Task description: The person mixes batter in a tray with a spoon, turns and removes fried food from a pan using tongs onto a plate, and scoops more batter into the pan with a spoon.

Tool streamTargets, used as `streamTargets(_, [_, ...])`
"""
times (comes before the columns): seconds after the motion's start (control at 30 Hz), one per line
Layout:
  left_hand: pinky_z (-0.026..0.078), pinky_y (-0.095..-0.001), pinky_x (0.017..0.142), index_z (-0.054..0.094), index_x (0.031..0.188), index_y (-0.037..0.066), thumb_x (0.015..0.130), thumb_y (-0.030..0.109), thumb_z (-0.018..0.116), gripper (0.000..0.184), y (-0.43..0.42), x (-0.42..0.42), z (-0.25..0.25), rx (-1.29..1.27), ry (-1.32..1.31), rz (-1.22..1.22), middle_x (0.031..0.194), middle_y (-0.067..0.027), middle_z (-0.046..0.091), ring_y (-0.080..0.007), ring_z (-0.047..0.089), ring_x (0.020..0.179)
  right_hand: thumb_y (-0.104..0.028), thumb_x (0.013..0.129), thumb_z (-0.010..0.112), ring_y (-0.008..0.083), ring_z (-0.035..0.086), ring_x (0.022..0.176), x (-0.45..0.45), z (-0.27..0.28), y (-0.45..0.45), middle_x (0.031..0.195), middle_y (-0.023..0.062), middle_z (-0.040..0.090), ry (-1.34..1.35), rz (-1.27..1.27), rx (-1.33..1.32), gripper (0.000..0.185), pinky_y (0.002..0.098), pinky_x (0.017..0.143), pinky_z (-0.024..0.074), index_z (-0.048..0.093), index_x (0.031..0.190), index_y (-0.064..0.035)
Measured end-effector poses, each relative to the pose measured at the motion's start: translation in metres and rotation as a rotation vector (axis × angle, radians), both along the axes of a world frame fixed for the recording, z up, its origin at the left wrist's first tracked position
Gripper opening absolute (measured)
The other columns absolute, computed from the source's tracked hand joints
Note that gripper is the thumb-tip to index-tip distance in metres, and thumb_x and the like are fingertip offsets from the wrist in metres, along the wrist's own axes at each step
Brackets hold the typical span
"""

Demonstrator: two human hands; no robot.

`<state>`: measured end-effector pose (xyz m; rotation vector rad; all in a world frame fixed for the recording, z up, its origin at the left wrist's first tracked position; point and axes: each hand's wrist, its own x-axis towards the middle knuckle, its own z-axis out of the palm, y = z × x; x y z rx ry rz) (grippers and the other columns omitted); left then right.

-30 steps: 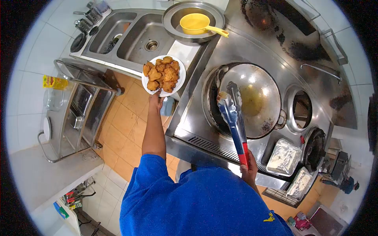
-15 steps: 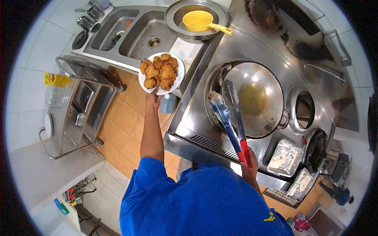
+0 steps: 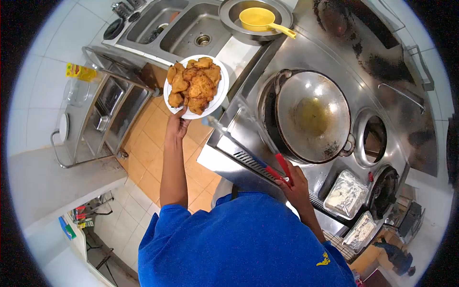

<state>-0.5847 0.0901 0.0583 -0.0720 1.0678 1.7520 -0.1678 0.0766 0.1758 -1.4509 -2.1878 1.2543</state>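
Note:
My left hand (image 3: 177,126) grips the near rim of a white plate (image 3: 224,91), held up over the floor between the sink and the stove. Golden-brown fried chicken pieces (image 3: 195,85) are heaped on the plate. In my right hand (image 3: 295,185) is a pair of tongs (image 3: 283,165) with red handles. Their arms are spread apart, point toward the plate and are blurred; nothing shows between the tips. A wok (image 3: 330,95) with a little yellowish oil (image 3: 313,116) at its bottom sits on the stove, to the right of the tongs.
A double sink (image 3: 179,31) lies beyond the plate, beside a metal basin (image 3: 229,19) with a yellow dipper (image 3: 256,20). White-filled trays (image 3: 346,195) stand at the stove's right. A metal trolley (image 3: 126,112) is at left. Another person (image 3: 399,258) appears far right.
The tongs have swung left from over the wok's edge toward the plate, their arms now wider apart. The plate of chicken has come slightly nearer, and the camera view has shifted.

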Motion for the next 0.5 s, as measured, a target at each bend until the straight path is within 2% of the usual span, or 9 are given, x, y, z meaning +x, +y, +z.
streamTargets(0.07, [0.049, -0.0425, 0.093, 0.04, 0.124, -0.001, 0.085, -0.005, 0.049, 0.041, -0.016, 0.01, 0.009, 0.002, 0.056, -0.019, 0.123, -0.0145, 0.051, -0.0276, 0.053, 0.111, -0.036, 0.077, 0.067, 0.0363, 0.055, 0.099, -0.002, 0.0, 0.001, 0.108, 0.0199, 0.053, 0.033, 0.091, 0.023, 0.069, 0.0425, 0.084, 0.0459, 0.037, 0.133, -0.0066])
streamTargets(0.27, [0.049, -0.0381, 0.093, 0.04, 0.127, 0.005, 0.083, -0.002, 0.054, 0.046, -0.051, 0.026, 0.014, -0.012, 0.09, -0.024, 0.12, -0.0114, 0.053, -0.0257, 0.055, 0.109, -0.039, 0.077, 0.066, 0.0379, 0.054, 0.1, -0.002, 0.009, -0.008, 0.112, 0.0211, 0.052, 0.072, 0.202, -0.003, 0.07, 0.043, 0.086, 0.0448, 0.038, 0.132, -0.007])
streamTargets(0.37, [0.049, -0.0379, 0.092, 0.039, 0.127, 0.004, 0.083, -0.002, 0.053, 0.046, -0.062, 0.029, 0.015, -0.109, 0.1, -0.045, 0.12, -0.0114, 0.053, -0.0258, 0.055, 0.108, -0.039, 0.078, 0.065, 0.0372, 0.054, 0.101, 0.003, 0.006, -0.014, 0.113, 0.0214, 0.052, 0.027, 0.222, 0.028, 0.069, 0.0431, 0.087, 0.0447, 0.037, 0.133, -0.007])
streamTargets(0.5, [0.05, -0.0377, 0.09, 0.039, 0.126, 0.002, 0.083, -0.003, 0.053, 0.046, -0.066, 0.036, 0.016, -0.045, 0.067, -0.014, 0.121, -0.012, 0.053, -0.0253, 0.056, 0.106, -0.039, 0.076, 0.067, 0.0361, 0.054, 0.102, 0.009, 0.016, -0.018, 0.114, 0.0211, 0.052, 0.019, 0.201, -0.018, 0.071, 0.042, 0.088, 0.045, 0.038, 0.132, -0.007])
